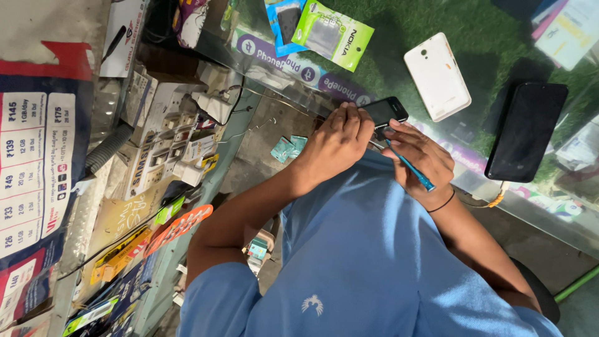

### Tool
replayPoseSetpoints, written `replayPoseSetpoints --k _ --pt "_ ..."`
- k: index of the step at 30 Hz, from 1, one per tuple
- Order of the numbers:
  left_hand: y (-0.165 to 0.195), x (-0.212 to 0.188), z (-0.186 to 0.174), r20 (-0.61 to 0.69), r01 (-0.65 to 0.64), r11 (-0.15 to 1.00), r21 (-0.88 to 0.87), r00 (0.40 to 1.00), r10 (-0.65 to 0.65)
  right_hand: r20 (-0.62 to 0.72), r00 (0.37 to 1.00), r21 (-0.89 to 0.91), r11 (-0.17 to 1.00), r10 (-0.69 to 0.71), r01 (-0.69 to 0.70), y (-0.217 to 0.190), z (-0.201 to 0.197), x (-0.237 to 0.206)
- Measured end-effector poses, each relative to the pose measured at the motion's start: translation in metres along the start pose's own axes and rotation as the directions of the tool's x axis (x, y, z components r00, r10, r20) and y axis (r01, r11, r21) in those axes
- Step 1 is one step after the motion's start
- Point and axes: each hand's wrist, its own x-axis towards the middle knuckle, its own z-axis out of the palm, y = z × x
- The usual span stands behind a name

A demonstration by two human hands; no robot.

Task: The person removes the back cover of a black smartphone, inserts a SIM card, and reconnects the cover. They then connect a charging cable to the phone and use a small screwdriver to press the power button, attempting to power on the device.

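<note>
Gleaming glass counter, shop clutter alongside.

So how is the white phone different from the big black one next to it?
The white phone is pale and smaller; the black phone is dark and larger. The white phone shows a small round hole near one end, while the black phone shows a plain glossy face. Both are flat rectangles lying untouched on the glass counter, apart from the hands.

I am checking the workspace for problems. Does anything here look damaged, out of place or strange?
One thing stands out: a white phone back cover lies loose on the glass counter, separate from any phone. The left hand holds a small black phone; the right hand holds a blue tool.
</note>
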Motion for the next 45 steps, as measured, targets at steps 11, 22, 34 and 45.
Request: replayPoseSetpoints --k 11,22,34,45 --pt "0.0001 -0.0003 -0.0001 0.007 -0.007 1.0 0.019 1.0 0.007 0.011 1.0 -0.101 0.994 -0.029 0.03 0.0002 -0.0011 -0.0027" --pt "0.0018 -0.0041 0.002 0.003 -0.006 1.0 0.021 1.0 0.006 0.03 0.999 -0.085 0.995 -0.044 0.047 -0.001 -0.0022 -0.0049" --pt "0.0017 -0.0038 0.0031 0.007 -0.02 0.999 0.029 1.0 0.02 0.043 0.998 -0.097 0.994 -0.039 0.043 -0.0026 -0.0037 -0.0048" --pt "0.0018 -0.0062 0.0039 0.015 -0.031 0.999 0.011 0.999 0.031 0.05 0.997 -0.105 0.992 -0.066 0.071 -0.0038 -0.0036 -0.0054"
